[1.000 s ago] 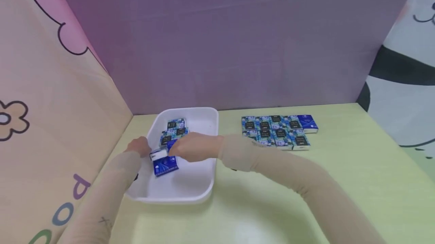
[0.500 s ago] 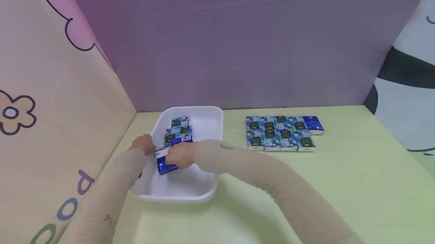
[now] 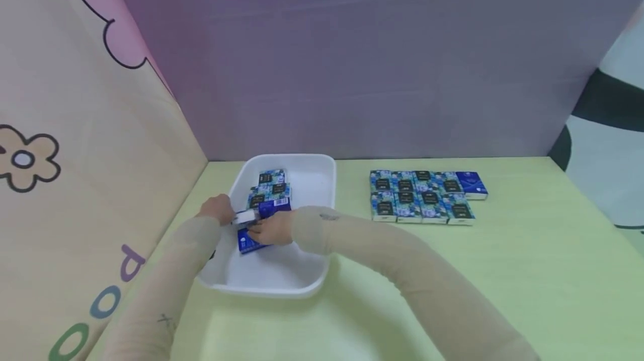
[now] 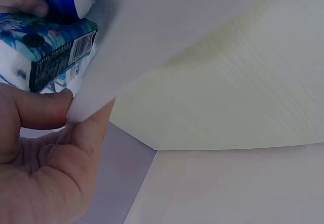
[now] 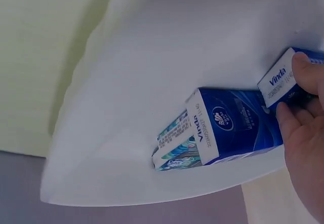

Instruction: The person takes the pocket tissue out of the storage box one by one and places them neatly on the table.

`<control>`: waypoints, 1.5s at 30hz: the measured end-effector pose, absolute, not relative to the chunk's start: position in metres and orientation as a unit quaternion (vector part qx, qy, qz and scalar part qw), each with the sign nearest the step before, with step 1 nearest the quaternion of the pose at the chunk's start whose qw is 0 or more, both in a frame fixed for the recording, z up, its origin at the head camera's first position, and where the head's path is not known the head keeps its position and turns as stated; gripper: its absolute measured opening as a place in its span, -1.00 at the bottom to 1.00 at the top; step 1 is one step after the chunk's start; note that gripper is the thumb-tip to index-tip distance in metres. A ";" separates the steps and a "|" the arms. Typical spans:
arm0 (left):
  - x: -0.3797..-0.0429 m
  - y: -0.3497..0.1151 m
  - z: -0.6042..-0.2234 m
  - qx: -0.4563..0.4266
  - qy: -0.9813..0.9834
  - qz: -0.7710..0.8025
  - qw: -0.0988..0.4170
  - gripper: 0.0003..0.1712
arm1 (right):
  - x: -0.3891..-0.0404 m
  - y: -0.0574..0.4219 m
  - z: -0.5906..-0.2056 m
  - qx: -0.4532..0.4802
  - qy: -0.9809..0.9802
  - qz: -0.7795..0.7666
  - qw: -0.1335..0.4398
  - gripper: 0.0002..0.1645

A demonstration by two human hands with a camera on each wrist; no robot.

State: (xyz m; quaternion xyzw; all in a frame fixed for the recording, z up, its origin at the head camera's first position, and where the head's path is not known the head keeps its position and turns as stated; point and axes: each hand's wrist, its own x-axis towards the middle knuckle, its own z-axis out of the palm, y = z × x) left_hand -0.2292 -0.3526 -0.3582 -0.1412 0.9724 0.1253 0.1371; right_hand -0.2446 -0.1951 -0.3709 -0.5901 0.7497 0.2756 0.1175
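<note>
My left hand (image 3: 218,209) pinches the left rim of a white plastic bin (image 3: 282,285) between thumb and curled fingers; the left wrist view shows the rim (image 4: 83,105) there. Inside the bin, my right hand (image 3: 274,228) holds a blue tissue pack (image 3: 247,242), marked "Vinda" in the right wrist view, thumb on one side and fingers on the other. Beside it lie a second blue tissue pack (image 5: 238,120) and several flower-patterned tissue packs (image 3: 272,176). One pack with a white side (image 3: 245,217) sits tilted near my left hand.
Two rows of flower-patterned tissue packs (image 3: 417,198) lie on the pale green table (image 3: 533,260), right of the bin. A blue pack (image 3: 472,184) ends the back row. A purple-grey backdrop (image 3: 377,70) stands behind, and a printed cloth (image 3: 100,143) rises along the left.
My right hand has moved left and down onto the front blue pack and now grips it. My left hand stays at the rim. The whole head view has shifted slightly.
</note>
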 end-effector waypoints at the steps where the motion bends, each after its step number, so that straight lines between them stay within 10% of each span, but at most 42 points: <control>1: -0.230 -0.353 -0.359 -0.144 0.972 0.127 0.138 -0.65 | -0.245 -0.196 -0.371 -0.584 0.752 0.277 0.127 -0.34; 19: -0.225 -0.346 -0.352 -0.145 0.971 0.131 0.140 -0.63 | -0.236 -0.214 -0.375 -0.609 0.682 0.405 0.018 -0.09; 45: -0.231 -0.353 -0.359 -0.158 0.968 0.136 0.140 -0.61 | -0.226 -0.203 -0.349 -0.461 0.834 0.061 0.298 0.05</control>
